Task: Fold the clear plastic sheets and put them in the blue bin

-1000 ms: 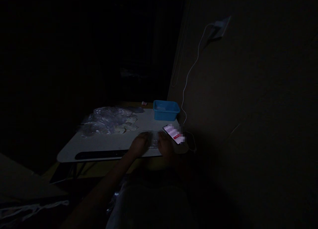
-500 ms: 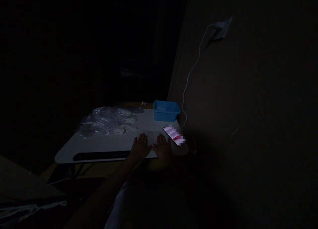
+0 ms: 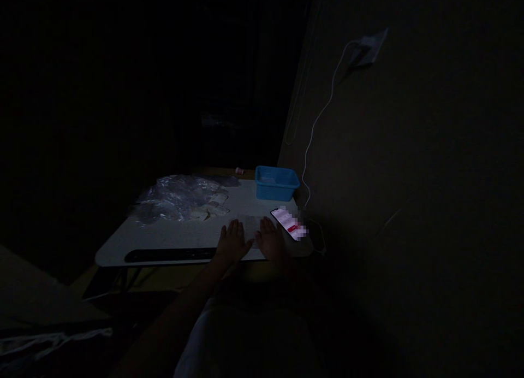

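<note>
My left hand (image 3: 232,241) lies flat, palm down, with its fingers stretched out. Beside it, my right hand (image 3: 271,239) also rests flat, its fingers pointing away from me. Under and between both hands is a thin, see-through sheet (image 3: 249,225) that looks like plastic, spread on the white table (image 3: 164,236). Dim light hides its exact edges. Just right of my right hand lies a phone (image 3: 289,223) with its screen lit. Left of my hands sits a crumpled heap of clear plastic (image 3: 176,195), with several small pale pieces (image 3: 213,206) at its right side.
A blue plastic basin (image 3: 277,184) stands at the table's back right corner. Behind the table's far edge is a small pinkish-white object (image 3: 239,171). A white cable (image 3: 313,129) runs down the wall from a socket (image 3: 370,47). A dark slot (image 3: 170,254) lines the front edge.
My right hand has shifted slightly over the sheet, its thumb now closer to its palm. My left hand stays nearly in place. The whole view has moved a little.
</note>
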A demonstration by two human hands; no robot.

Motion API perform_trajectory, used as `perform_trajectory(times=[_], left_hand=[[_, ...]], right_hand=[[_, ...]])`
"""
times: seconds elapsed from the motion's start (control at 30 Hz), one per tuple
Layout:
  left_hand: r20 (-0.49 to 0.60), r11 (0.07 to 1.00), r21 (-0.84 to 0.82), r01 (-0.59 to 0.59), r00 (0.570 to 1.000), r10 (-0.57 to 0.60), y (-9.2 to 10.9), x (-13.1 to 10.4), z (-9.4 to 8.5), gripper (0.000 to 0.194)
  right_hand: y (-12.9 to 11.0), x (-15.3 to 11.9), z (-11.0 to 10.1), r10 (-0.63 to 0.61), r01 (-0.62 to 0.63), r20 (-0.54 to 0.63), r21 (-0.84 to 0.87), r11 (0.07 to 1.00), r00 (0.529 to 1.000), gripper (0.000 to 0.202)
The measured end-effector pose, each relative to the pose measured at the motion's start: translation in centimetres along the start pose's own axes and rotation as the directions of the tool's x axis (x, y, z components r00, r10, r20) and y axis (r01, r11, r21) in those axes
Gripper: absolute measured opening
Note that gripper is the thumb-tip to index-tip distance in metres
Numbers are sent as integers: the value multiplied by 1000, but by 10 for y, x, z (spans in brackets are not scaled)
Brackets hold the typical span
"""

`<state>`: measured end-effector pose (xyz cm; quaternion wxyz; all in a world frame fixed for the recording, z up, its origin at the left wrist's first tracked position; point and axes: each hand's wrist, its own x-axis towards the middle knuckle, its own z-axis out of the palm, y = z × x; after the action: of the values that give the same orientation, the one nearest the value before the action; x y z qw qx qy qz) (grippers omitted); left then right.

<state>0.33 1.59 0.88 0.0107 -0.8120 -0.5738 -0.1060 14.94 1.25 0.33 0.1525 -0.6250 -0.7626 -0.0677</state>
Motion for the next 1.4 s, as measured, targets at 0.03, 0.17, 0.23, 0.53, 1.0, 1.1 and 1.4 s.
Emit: perform_trajectory(times=[0.03,0.17,0.23,0.53,1.0,1.1,1.4], left_hand=[[0,1000,-1,0,1000,0,0,0,0,66],[-12,1000,-1,1,1000,-1,0,-1,1,68],[-12,1000,6,-1,1000,1,1,-1,0,69],[-83,981,50,189,979,-184,-6,-7,-4,60],[-18,984,111,-141,989,144,4,17,4,46],[-10,982,126,-139,990,141,2,16,11,50],[-25,985,125,-122,992,126,1,14,11,53]], right_hand=[[1,1,1,-33,33,14,10,999,999,49],[5,1,6,-34,33,33,24,999,999,51],[6,0,8,-17,17,17,21,1000,1000,53],[6,-2,9,-17,17,-3,23,1000,1000,55],[3,-1,5,0,0,26,4,1000,1000,57],[3,-1,5,1,-1,35,11,1000,999,58],[2,-2,4,1,-1,13,2,1000,1000,56]])
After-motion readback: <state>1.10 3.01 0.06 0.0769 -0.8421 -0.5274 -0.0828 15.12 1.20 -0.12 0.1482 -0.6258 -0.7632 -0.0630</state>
